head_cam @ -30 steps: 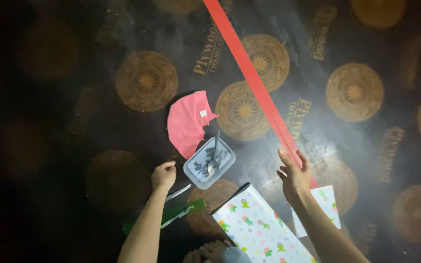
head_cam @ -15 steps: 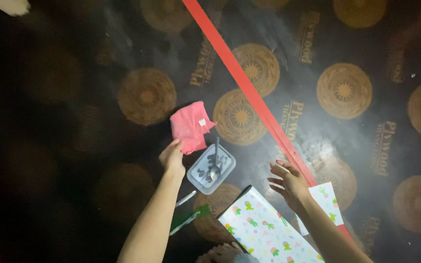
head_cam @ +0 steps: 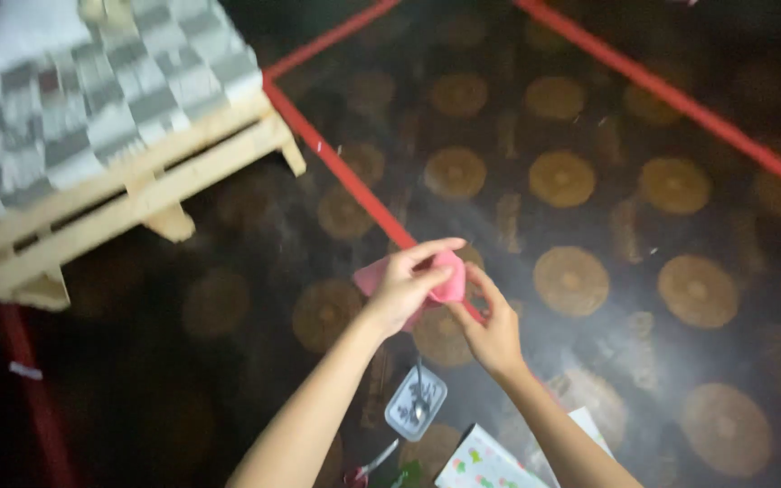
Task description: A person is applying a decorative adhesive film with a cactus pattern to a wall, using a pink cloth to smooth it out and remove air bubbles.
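Pink cloth (head_cam: 440,276), lifted off the floor, now bunched between left hand (head_cam: 401,287) and right hand (head_cam: 495,333).

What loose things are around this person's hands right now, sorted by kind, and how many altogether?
Pink cloth, held in the left hand and right hand: 1
Clear lidded container: 1
Patterned paper sheets: 2, as far as shows
Wooden pallet under a checked cushion: 1
Small tool with red handle, type unclear: 1
Total: 6

A single head-worn camera looks steeply down from standing height, close over the person's forearms, onto the floor (head_cam: 644,226).
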